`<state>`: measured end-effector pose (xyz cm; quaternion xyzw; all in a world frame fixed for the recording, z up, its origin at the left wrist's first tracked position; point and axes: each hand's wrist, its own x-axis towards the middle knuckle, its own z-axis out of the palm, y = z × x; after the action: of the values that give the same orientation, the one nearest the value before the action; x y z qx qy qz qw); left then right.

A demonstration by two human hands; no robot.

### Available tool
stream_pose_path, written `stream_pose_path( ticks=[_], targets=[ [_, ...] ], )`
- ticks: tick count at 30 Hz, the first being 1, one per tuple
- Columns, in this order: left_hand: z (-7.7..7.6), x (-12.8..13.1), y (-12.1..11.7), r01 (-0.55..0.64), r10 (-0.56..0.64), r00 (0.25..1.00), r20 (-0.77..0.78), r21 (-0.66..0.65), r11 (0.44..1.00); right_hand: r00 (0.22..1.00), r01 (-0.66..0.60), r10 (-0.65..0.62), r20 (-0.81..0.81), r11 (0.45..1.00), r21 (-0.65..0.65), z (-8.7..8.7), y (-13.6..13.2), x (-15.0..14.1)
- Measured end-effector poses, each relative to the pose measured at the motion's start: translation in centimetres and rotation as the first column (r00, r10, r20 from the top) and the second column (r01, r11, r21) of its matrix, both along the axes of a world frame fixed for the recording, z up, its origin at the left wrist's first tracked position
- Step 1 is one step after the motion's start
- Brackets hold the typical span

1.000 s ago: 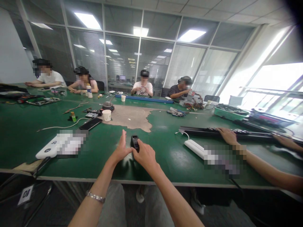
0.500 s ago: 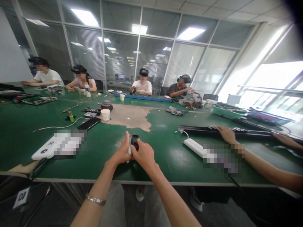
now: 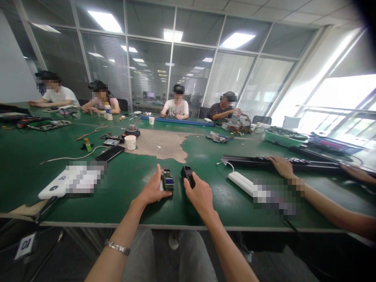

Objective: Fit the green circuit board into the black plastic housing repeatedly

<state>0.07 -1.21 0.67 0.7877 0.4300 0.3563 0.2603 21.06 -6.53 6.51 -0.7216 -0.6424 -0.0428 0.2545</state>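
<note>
Room: glass-walled office with slatted blinds, ceiling light panels and bright windows [image 3: 337, 98] to my right.

Table: long workbench topped with a green mat [image 3: 223, 207], worn to a tan patch [image 3: 160, 145] at its middle.

Left hand: resting low on the mat, my left hand [image 3: 154, 188] has its fingers [image 3: 158, 178] together against a small circuit module with a blue-lit screen [image 3: 168, 180]. I cannot tell whether they clamp it. A white item [image 3: 161, 185] is mostly hidden behind them. A metal bracelet [image 3: 117, 247] circles my wrist.

Right hand: my right hand [image 3: 201, 194] has its fingers closed around the lower end of a small black box [image 3: 187, 175], just beside the module. My hand covers part of the box, so its shape is hard to make out.

Nearby: a white power strip [image 3: 241, 183] lies to my right, and a co-worker's hand [image 3: 282, 166] rests on a long black bar [image 3: 249, 161].

Hidden: pixelated patches [image 3: 82, 180] [image 3: 276, 196] cover parts of the table, so I cannot tell what lies beneath them.
</note>
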Motion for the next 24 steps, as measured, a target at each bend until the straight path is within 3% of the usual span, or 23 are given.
stream_pose_path(
  ticks=[4,9,13,17,24],
  targets=[
    [0.2,0.0,0.0,-0.008,0.008,1.0,-0.016,0.006,1.0,1.0,0.01,-0.009,0.022,0.999,-0.04,-2.1,-0.5,0.8],
    [0.2,0.0,0.0,-0.018,0.018,0.999,-0.031,0.007,1.0,1.0,-0.021,0.021,0.0,0.999,-0.037,-2.8,-0.2,1.2],
    [0.3,0.0,-0.2,-0.014,0.014,1.0,-0.014,-0.012,1.0,0.993,-0.059,0.058,-0.103,0.998,-0.005,-2.0,0.0,1.1],
    [0.5,-0.2,-0.3,0.006,-0.005,1.0,0.023,-0.029,1.0,0.966,-0.141,0.158,-0.205,0.985,0.095,-0.2,-0.4,-0.8],
    [-0.2,-0.5,-0.1,0.037,-0.034,0.993,0.109,-0.021,0.999,0.968,-0.215,0.224,-0.115,0.973,0.086,1.0,-0.6,-5.2]
  ],
)
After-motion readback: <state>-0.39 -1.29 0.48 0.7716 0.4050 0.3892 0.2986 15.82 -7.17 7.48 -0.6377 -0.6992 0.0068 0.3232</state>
